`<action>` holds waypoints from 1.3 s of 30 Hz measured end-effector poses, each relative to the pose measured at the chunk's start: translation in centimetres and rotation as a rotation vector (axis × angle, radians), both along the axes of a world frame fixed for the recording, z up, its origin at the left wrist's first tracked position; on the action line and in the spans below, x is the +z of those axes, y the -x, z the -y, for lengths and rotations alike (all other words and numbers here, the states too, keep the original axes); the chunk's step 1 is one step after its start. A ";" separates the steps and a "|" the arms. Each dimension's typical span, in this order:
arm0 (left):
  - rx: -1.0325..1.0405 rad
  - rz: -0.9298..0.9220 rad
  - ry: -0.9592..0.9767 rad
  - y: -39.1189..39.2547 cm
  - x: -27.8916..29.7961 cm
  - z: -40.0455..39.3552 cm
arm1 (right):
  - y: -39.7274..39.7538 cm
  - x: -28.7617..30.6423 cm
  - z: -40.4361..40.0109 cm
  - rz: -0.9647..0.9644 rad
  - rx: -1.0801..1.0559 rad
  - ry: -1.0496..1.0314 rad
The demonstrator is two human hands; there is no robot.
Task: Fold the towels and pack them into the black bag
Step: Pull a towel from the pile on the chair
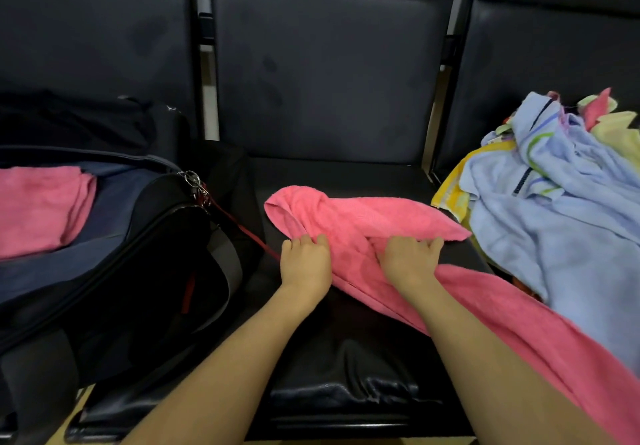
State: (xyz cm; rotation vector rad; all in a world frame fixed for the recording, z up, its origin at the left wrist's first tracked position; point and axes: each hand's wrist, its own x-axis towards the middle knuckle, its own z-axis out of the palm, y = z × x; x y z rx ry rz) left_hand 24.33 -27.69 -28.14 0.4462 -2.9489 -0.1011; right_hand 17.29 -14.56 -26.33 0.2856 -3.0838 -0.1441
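A pink towel [367, 219] lies crumpled across the middle black seat [346, 358] and trails off toward the lower right. My left hand [304, 261] grips a fold at its left side. My right hand [410, 259] grips the cloth a little to the right, fingers curled into it. The black bag [145, 254] stands open on the left seat. A folded pink towel [41, 209] lies inside it.
A heap of towels [554, 195], light blue with yellow and pink ones beneath, sits on the right seat. Black seat backs [329, 63] rise behind. A red strap [242, 230] runs from the bag's zipper toward the pink towel.
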 end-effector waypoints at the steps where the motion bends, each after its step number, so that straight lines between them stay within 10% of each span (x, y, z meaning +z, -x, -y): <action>1: 0.006 -0.004 -0.025 0.0 0.1 0.0 | -0.1 -0.1 0.1 0.008 0.014 0.020; 17: -0.028 -0.593 -0.552 0.4 4.2 2.0 | -0.2 3.9 1.0 -0.543 0.256 0.967; 21: -0.005 -0.783 -0.677 0.5 5.2 2.6 | -1.5 5.4 1.5 -0.365 0.349 1.182; 30: -0.167 -0.760 -1.053 -0.7 7.2 2.4 | -2.5 5.3 2.5 0.231 0.574 1.006; 39: 0.093 -0.567 -0.712 -1.4 6.8 1.7 | -3.2 5.4 3.0 -0.020 0.497 1.082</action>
